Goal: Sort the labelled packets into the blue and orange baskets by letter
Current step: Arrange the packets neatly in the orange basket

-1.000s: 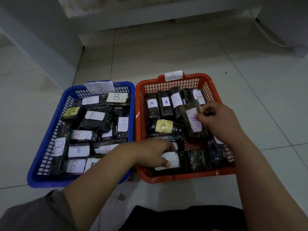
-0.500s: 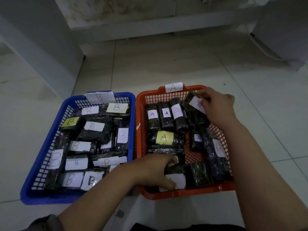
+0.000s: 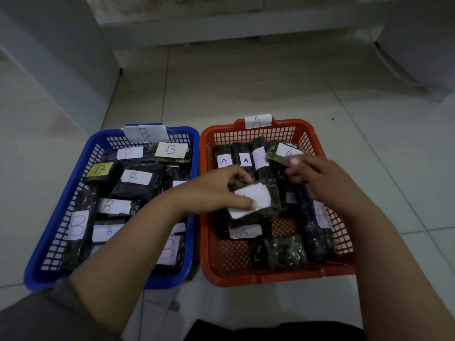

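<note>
The blue basket [image 3: 73, 175] on the left holds several dark packets with B labels [image 3: 133, 177]. To its right, the orange basket [image 3: 290, 276] holds dark packets with A labels [image 3: 224, 161]. My left hand [image 3: 216, 190] reaches across into the orange basket and grips a dark packet with a white label [image 3: 256, 200], held above the basket's middle. My right hand [image 3: 315, 173] is over the back right of the orange basket. Its blurred fingertips are at the near edge of an A packet [image 3: 283, 152] leaning on the back row. Whether they still pinch it is unclear.
Both baskets stand side by side on a pale tiled floor [image 3: 246, 89]. A white wall base and cabinet [image 3: 61, 70] rise behind on the left, and a white unit with a cable [image 3: 403, 70] stands at the back right. A grey sleeve covers my left upper arm [image 3: 37, 316].
My left hand has lifted a white-labelled packet from the near edge of the orange basket up to its middle. My right hand has drawn back from the back row, where its packet now leans.
</note>
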A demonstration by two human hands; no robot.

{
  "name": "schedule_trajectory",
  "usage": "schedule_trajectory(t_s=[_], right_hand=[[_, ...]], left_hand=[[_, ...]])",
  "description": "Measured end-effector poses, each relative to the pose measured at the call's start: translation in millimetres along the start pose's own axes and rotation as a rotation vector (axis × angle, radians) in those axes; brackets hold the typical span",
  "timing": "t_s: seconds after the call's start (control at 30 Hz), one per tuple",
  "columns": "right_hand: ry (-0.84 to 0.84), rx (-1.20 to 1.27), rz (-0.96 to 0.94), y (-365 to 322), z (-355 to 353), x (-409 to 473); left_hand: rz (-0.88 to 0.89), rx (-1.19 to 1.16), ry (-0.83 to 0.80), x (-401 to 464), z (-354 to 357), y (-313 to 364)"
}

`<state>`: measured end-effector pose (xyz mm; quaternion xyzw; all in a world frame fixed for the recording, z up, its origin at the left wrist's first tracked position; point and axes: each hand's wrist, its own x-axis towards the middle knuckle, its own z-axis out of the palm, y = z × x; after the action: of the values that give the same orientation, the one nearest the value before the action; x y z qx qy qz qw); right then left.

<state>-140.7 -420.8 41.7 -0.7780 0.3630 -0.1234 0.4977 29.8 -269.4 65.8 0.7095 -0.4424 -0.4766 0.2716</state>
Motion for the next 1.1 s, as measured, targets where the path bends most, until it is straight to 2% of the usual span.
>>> schedule_trajectory(t_s=[0.07,0.13,0.27,0.43,0.53,0.6,0.63,0.7,0.8,0.93,1.1], right_hand=[[-0.192,0.246,0.035,-9.7,6.9,-32.9],[-0.274,0.400,0.047,-11.4,18.4,-50.7],[-0.152,0.606,0.160,-11.1,33.4,-49.3],[-0.131,0.592,0.329,-5.2,30.3,-35.8],[-0.070,0.627,0.364,-1.7,22.7,-32.0],[0.071,0.634,0.367,1.6,17.3,-30.9],[0.162,0.603,0.366,4.0,14.6,-30.6],[0.307,0.450,0.355,10.5,10.2,-31.0],[0.341,0.254,0.327,14.7,9.7,-33.0],[0.289,0.263,0.355,14.4,14.4,-32.6],[0.325,0.245,0.373,14.6,16.7,-31.7]], left_hand=[[-0.017,-0.038,0.011,5.7,-2.8,2.5],[-0.039,-0.084,0.018,10.7,-1.6,3.3],[-0.038,-0.183,0.022,15.9,7.6,3.7],[0.014,-0.158,0.078,17.8,21.5,1.6],[0.021,-0.162,0.091,11.2,23.0,3.9],[0.014,0.041,0.179,4.8,17.7,-0.2],[0.015,0.218,0.205,1.9,15.7,-5.3],[0.023,0.629,0.159,-2.9,20.9,-15.5],[0.097,1.012,0.101,1.7,47.0,-30.8],[0.136,1.191,0.179,11.8,60.9,-40.3],[0.172,1.291,0.165,16.2,67.1,-43.2]])
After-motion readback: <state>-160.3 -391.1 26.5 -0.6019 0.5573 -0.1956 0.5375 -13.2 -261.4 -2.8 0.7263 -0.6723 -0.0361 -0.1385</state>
